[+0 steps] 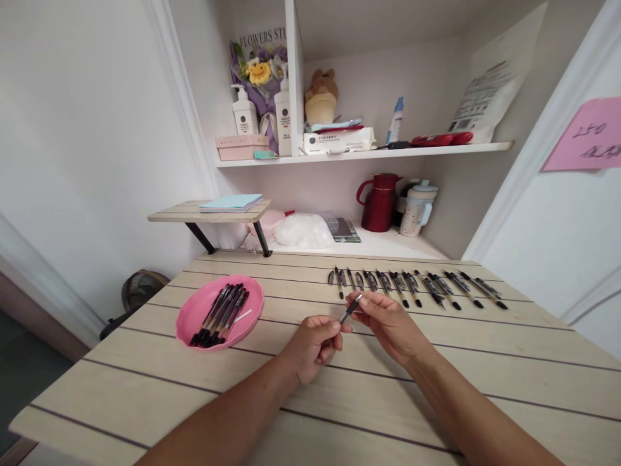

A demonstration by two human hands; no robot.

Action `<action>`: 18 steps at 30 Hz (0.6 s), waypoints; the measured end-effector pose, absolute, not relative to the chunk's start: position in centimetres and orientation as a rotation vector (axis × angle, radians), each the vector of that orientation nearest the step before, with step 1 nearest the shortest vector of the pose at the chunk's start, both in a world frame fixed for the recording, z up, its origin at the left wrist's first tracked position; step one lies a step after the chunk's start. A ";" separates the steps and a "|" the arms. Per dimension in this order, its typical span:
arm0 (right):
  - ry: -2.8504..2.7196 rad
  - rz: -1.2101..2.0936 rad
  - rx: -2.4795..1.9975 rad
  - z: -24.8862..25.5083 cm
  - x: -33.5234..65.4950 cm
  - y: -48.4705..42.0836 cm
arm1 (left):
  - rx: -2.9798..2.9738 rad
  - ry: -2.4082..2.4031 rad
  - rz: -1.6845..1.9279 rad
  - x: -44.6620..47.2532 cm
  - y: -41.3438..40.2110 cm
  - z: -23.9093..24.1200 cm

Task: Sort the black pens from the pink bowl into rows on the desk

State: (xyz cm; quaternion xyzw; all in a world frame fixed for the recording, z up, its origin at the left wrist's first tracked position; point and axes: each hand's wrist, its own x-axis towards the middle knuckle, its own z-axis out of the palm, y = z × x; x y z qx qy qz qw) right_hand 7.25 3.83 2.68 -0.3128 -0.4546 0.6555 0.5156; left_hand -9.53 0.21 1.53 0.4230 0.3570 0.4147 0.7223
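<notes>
A black pen is held slantwise above the middle of the table, its silvery tip pointing up and right. My left hand is closed around its lower part, thumb on top. At the tip end, the thumb and fingers of my right hand pinch the pen; whether a small part is also between them is hidden. Behind my hands lies a row of uncapped pens with loose black caps beside them. To the left, a pink plate carries several capped pens and a thin white stick.
A small raised shelf with blue paper stands at the table's back left. Behind the table are a plastic bag, a red jug and a pale cup. An upper shelf holds bottles and boxes.
</notes>
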 end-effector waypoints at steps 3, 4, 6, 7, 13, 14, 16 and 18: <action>-1.079 1.563 -0.766 2.6 7.1 3.9 | 0.932 0.789 0.890 -9.6 0.2 1.6; -1.072 1.558 -0.769 2.5 7.0 3.9 | 0.935 0.790 0.890 -9.6 0.2 1.6; -1.053 1.537 -0.785 2.5 6.9 3.9 | 0.944 0.801 0.901 -9.5 0.3 1.6; -1.046 1.522 -0.795 2.4 6.9 4.0 | 0.952 0.810 0.913 -9.5 0.3 1.6; -1.039 1.431 -0.846 2.0 6.5 4.1 | 1.085 0.896 0.997 -9.3 0.3 1.2; -1.035 1.430 -0.848 1.9 6.5 4.1 | 1.113 0.921 1.001 -9.3 0.4 1.2; -1.024 1.455 -0.840 1.9 6.4 4.0 | 1.174 0.991 1.020 -9.2 0.6 1.4; -1.024 1.491 -0.844 1.7 6.4 4.0 | 1.253 1.081 1.077 -9.4 0.9 2.0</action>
